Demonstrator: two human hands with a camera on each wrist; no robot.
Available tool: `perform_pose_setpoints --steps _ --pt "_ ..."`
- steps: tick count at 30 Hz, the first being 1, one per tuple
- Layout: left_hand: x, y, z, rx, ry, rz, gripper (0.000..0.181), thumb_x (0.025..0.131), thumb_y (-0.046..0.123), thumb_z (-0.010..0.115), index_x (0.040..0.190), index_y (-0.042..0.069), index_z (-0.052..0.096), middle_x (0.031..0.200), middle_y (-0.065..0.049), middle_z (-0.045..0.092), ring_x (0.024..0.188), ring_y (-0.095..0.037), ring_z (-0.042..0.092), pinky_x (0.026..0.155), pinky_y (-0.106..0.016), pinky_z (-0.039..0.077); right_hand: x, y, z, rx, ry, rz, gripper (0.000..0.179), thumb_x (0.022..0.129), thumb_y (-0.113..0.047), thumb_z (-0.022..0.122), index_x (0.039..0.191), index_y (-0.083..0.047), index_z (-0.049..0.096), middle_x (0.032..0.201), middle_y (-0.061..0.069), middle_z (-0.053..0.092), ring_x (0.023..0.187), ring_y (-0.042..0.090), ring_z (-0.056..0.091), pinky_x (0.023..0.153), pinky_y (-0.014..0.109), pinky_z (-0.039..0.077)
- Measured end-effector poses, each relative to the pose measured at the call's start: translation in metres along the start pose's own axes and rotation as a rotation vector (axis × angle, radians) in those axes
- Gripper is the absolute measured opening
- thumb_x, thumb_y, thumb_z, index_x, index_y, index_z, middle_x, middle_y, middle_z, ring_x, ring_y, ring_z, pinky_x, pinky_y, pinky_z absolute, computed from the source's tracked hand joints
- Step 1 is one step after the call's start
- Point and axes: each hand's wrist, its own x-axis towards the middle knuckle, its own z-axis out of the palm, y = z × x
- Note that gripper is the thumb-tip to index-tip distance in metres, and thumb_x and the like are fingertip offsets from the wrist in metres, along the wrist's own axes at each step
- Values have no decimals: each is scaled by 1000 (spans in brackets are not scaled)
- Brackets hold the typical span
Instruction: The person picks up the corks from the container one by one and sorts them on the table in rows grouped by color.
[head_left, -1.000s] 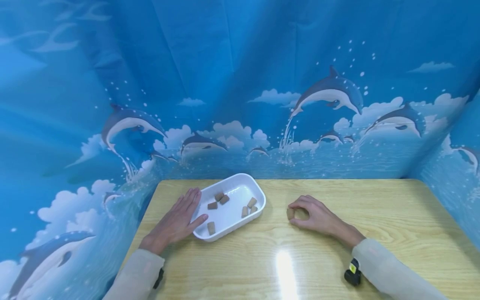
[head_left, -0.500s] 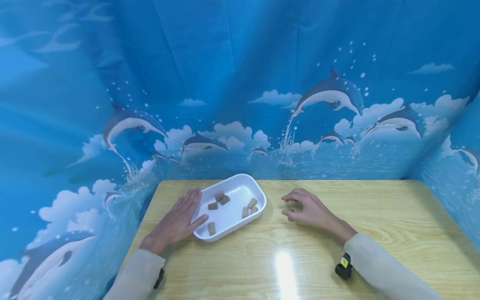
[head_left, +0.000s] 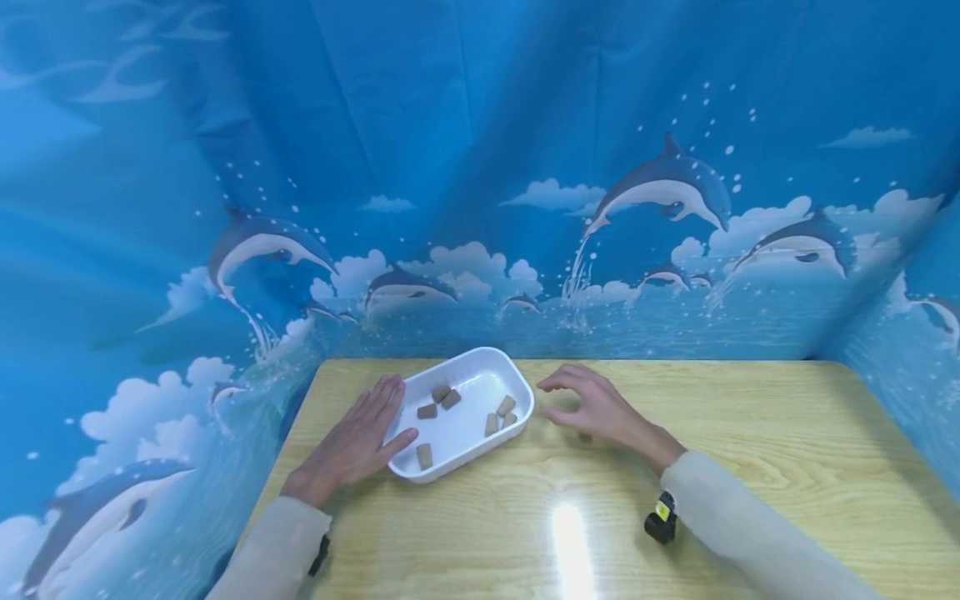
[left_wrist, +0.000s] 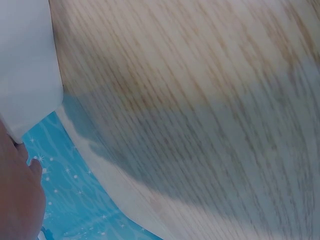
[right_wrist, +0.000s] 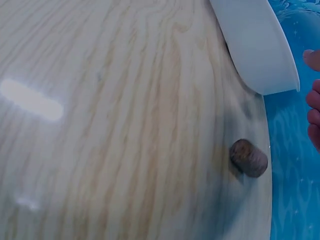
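Note:
In the head view, a white tray stands on the table with several brown corks in it, one cork near its front left end. My left hand rests on the tray's left end, fingers straight and thumb over the rim. To the right of the tray hovers my right hand, thumb and fingers apart, holding nothing. A single cork lies on the bare table in the right wrist view; in the head view it shows partly below the right hand. The left wrist view shows only part of the left hand.
The wooden table reaches back to a blue curtain printed with dolphins. More of the curtain hangs along the left and right sides. A bright light reflection lies on the table's front middle.
My right hand has let go of the cork, leaving it on the table, and has moved left towards the tray with its fingers spread. The left hand and tray have stayed put.

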Motion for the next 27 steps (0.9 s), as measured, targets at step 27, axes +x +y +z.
perform_pose_setpoints --steps 27 --pt "0 2 -2 5 3 1 91 111 65 43 175 10 9 185 -12 9 172 -35 8 140 -55 13 49 -28 26 -91 -216 -137 41 98 -30 82 131 -7 77 137 11 74 136 34 65 121 58 51"
